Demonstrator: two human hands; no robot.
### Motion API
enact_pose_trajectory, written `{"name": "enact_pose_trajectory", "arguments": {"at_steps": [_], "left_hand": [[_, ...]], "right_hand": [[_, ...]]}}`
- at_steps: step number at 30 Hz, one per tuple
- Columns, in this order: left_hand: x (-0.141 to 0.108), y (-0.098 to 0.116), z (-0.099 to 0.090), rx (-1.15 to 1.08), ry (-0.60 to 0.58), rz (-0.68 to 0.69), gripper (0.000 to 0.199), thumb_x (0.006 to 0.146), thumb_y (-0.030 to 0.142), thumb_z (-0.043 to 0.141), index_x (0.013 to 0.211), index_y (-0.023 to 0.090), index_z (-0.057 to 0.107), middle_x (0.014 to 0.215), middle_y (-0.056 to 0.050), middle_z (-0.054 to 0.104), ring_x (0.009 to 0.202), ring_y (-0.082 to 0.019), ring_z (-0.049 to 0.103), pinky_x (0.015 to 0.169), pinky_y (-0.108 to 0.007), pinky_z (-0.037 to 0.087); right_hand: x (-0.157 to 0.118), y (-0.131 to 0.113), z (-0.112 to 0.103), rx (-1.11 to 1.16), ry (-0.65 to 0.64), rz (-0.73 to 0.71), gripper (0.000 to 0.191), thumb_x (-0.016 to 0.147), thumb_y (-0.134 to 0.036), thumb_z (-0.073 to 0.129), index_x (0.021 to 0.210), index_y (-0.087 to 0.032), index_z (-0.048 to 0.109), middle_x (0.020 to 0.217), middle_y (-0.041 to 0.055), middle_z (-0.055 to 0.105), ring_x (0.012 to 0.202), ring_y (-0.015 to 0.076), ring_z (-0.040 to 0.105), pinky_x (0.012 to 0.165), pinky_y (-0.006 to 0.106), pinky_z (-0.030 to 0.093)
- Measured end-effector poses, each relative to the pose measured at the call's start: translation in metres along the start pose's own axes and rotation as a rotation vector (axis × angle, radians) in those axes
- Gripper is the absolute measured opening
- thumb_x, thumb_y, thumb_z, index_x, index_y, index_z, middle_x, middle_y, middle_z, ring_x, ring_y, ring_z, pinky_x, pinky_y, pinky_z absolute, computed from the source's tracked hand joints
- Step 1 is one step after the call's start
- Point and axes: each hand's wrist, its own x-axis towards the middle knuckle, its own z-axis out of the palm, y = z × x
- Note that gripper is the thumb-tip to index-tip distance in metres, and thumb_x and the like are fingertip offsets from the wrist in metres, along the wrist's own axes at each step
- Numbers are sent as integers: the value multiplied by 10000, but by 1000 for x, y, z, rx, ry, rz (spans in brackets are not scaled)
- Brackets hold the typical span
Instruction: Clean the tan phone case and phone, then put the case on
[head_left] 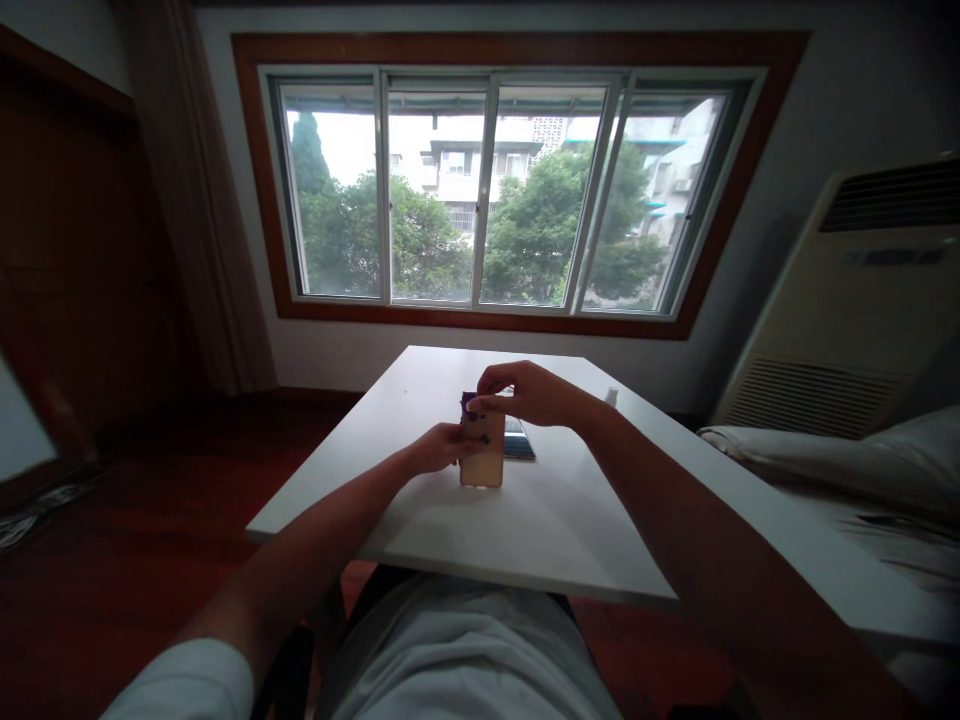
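Observation:
A translucent, yellowish phone case (482, 468) stands upright just above the white table, its lower edge at or near the tabletop. Dark marks show on its face, and a purple patch (469, 398) covers its upper left corner; whether that is a print or a separate piece I cannot tell. My left hand (442, 447) grips the case by its left side, thumb across the front. Over the top edge, my right hand (523, 392) is closed in a pinch at the purple corner. Behind the case lies a flat, dark, shiny thing like a phone (519, 442), partly hidden.
The white table (570, 520) runs from my lap toward a wide window (480, 200). A small whitish object (611, 397) sits near its right edge. To the right are a standing air conditioner (832, 300) and a cushioned seat (847, 460); a curtain (202, 230) hangs at left.

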Motion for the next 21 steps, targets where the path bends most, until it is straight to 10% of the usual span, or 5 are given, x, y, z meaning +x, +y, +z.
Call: {"name": "enact_pose_trajectory", "arguments": {"at_steps": [9,21], "left_hand": [[2,-6,0,12,32,49,403,745,427,817,921,68,764,724,-81,644,618,-145,506,568,-284,381],[6,-10,-1,11,18,18,588,779,601,771,1040,74,756,885,-154,700,687,-214,623,546,-304,468]], "right_hand": [[19,52,43,-34,55,2,265,879,-416,712,1094,-277,777,1077,46,772,950,241,703,850,360,528],[-9,101,63,480,325,202,374,794,-474,792,1102,-263,813,1083,50,803,1050,311,729,996,460,525]]}}
